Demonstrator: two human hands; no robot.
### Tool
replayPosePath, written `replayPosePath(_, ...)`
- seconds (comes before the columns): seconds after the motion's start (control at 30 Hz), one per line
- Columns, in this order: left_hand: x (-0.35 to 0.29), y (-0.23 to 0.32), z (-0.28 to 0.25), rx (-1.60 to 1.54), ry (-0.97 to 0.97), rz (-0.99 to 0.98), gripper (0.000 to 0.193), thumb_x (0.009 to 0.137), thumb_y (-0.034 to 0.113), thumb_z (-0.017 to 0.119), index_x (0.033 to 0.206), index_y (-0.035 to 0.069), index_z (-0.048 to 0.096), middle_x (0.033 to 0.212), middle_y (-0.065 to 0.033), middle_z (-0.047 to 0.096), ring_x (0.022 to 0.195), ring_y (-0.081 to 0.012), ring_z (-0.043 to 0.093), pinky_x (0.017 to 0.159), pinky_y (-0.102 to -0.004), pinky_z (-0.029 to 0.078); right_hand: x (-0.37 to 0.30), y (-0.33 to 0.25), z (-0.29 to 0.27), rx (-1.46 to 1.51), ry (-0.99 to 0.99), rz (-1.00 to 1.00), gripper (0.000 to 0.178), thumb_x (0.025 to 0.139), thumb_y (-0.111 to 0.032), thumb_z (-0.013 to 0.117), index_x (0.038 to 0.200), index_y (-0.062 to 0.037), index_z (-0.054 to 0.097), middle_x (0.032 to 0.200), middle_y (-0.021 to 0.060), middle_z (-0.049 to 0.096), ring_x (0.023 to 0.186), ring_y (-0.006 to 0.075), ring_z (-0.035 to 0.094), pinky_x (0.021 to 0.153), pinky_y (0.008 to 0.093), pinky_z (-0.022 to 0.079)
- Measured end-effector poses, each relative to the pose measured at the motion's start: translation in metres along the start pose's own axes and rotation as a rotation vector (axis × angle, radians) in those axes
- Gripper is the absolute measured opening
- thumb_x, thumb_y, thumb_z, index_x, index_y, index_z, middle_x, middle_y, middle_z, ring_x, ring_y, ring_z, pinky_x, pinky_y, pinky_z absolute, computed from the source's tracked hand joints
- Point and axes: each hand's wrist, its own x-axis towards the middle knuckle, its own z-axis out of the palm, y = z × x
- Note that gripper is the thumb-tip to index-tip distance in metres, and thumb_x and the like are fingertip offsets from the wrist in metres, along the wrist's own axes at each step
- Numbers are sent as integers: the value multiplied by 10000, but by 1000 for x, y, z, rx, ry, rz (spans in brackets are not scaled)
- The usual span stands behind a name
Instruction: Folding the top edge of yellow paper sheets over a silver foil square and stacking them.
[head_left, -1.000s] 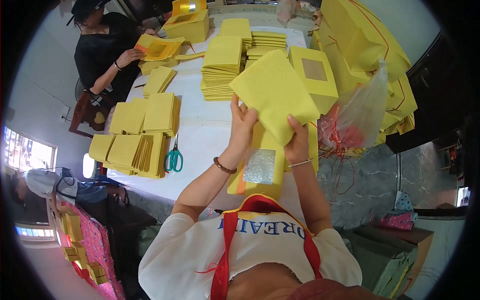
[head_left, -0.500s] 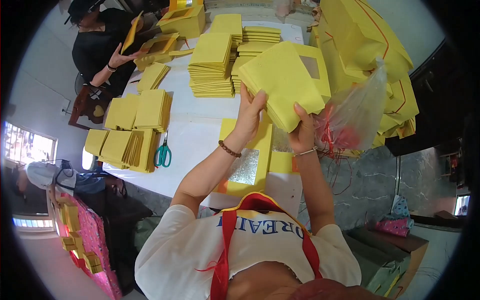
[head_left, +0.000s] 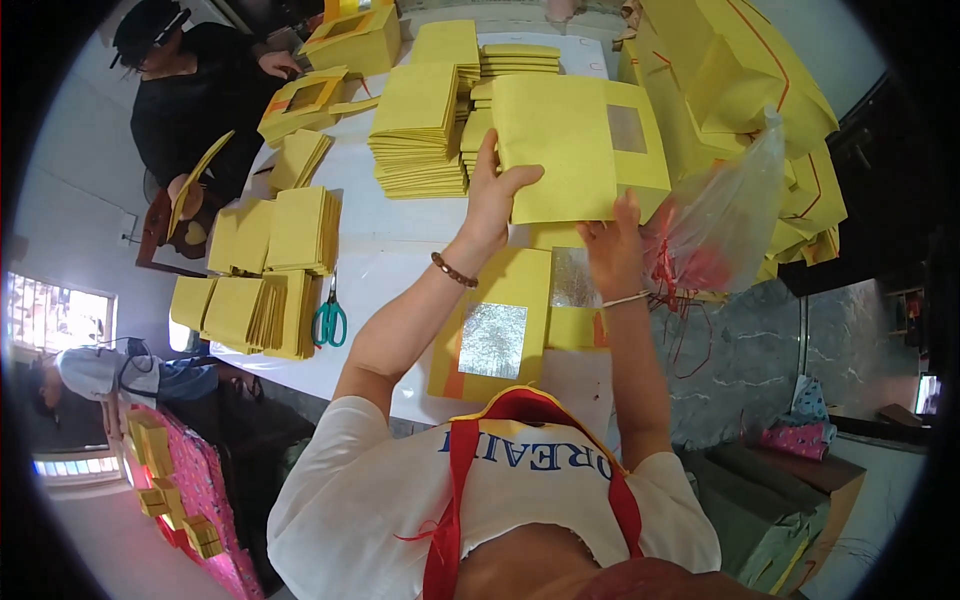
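My left hand [head_left: 490,200] grips the left edge of a stack of yellow felt-like pieces [head_left: 556,150], thumb across the front and fingers partly hidden. At the stack's lower right corner is my right hand [head_left: 612,245], its fingers apart and the index finger reaching up by the edge. Whether it touches the stack is hard to tell. Behind the stack lies a yellow panel with a grey window [head_left: 627,130]. Closer to me are a yellow panel with a silvery window [head_left: 492,338] and another such panel [head_left: 574,280], partly under my right hand.
Yellow piles [head_left: 414,130] stand at the table's far middle, with smaller piles [head_left: 300,228] at left. Teal-handled scissors [head_left: 330,322] lie beside them. A clear plastic bag with red contents [head_left: 715,235] sits at right. A co-worker [head_left: 200,110] holds a yellow piece at far left.
The stack has turned more upright and shifted slightly left. My right hand has slid from gripping its corner to just below the lower edge. The co-worker has lowered the yellow piece.
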Motion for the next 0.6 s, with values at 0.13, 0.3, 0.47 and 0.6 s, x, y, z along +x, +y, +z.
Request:
replayPosePath(0.13, 19, 3, -5, 81, -75, -93, 842, 695, 10, 610, 1375, -62, 117, 1223, -176, 432, 1047, -235, 512, 859, -311, 454, 21, -34, 6, -258, -128, 64, 740, 830, -230, 606, 1396, -139, 138, 1305, 64, 375, 1184, 209, 392, 959, 387, 343)
replayPosePath(0.3, 46, 22, 7, 6, -100, -80, 845, 683, 9, 614, 1370, -70, 127, 1197, -181, 455, 1051, -231, 509, 869, -296, 444, 43, -60, 44, -616, -158, 81, 746, 774, -262, 656, 1367, -150, 218, 1313, 63, 379, 1192, 215, 387, 916, 438, 378)
replayPosePath(0.47, 76, 39, 12, 39, -107, 49, 811, 767, 113, 628, 1383, -37, 123, 1247, -141, 437, 1096, -217, 475, 908, -287, 405, 93, -73, 78, -675, -161, 87, 682, 748, -241, 686, 1311, -137, 315, 1243, 60, 444, 1164, 210, 424, 865, 442, 422)
replayPosePath(0.6, 73, 27, -17, 603, 56, 403, 869, 807, 208, 623, 1398, -25, 29, 1366, -169, 309, 1222, -262, 347, 1014, -358, 278, 167, -80, 83, -573, -187, 78, 556, 772, -182, 671, 1241, -65, 398, 1173, 92, 508, 1054, 213, 527, 861, 378, 470)
